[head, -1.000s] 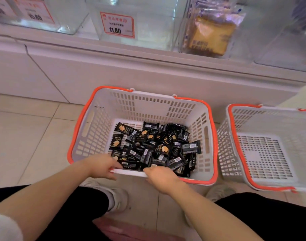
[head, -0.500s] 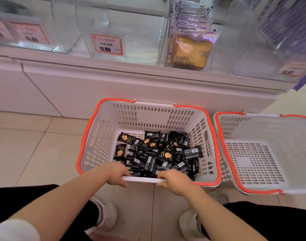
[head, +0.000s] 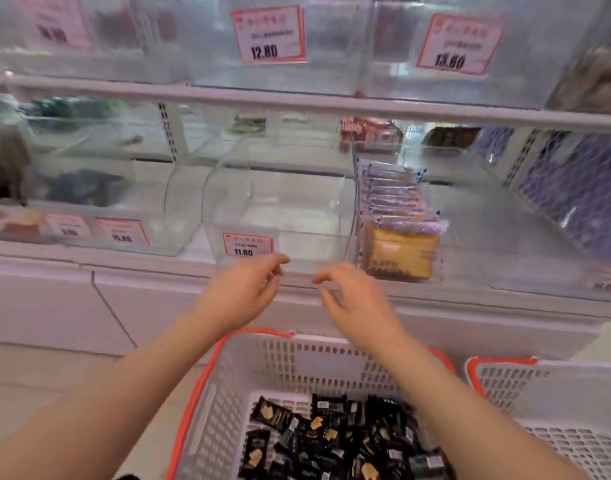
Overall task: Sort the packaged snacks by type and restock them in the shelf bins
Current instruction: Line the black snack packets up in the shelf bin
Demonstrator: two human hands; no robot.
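Reaching up with fingers loosely spread and holding nothing, the left hand (head: pixel 243 291) and right hand (head: pixel 354 296) hovered before the clear bin (head: pixel 280 209), its open top facing up. Below, black snack packets (head: pixel 332 441) lay jumbled in the orange-rimmed basket (head: pixel 207 393).
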